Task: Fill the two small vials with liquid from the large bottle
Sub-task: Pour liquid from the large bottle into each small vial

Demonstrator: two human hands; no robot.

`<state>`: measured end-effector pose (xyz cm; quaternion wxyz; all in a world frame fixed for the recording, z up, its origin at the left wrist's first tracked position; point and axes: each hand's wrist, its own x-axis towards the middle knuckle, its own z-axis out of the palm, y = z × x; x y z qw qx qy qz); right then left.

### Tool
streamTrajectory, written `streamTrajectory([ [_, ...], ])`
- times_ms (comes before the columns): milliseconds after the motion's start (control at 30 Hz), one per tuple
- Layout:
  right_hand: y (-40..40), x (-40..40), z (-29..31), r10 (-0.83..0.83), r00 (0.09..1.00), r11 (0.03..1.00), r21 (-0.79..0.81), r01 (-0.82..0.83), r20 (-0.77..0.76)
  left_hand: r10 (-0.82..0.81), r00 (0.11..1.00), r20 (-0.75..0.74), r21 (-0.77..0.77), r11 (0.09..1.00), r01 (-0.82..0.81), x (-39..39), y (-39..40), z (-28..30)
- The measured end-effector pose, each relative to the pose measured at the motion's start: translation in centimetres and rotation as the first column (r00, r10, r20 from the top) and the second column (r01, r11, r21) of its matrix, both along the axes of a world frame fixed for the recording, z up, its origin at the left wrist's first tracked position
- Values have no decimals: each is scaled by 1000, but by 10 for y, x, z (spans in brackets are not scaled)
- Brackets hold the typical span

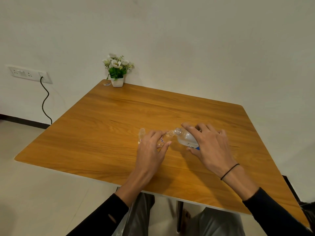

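Note:
My right hand grips the large clear bottle, tilted left with its open mouth lowered. My left hand holds a small clear vial with a red-and-white label, tipped so its open mouth nearly meets the bottle's mouth. The two mouths sit close together above the wooden table. A second small vial stands upright on the table just left of my left hand, apart from it. My fingers hide the lower parts of the held vial and the bottle. No stream of liquid is visible.
A white pot of white flowers stands at the table's far corner, with a small scrap beside it. A wall socket with a dark cable is at the left. My knees show below the table's near edge.

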<state>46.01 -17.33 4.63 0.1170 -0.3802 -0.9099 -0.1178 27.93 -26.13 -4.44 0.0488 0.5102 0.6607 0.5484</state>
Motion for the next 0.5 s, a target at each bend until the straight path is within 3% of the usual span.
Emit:
streamTrajectory([
  [500, -3, -3, 7, 4, 992, 997, 71, -13, 128, 7, 999, -38, -60, 998, -9, -2, -2, -9],
])
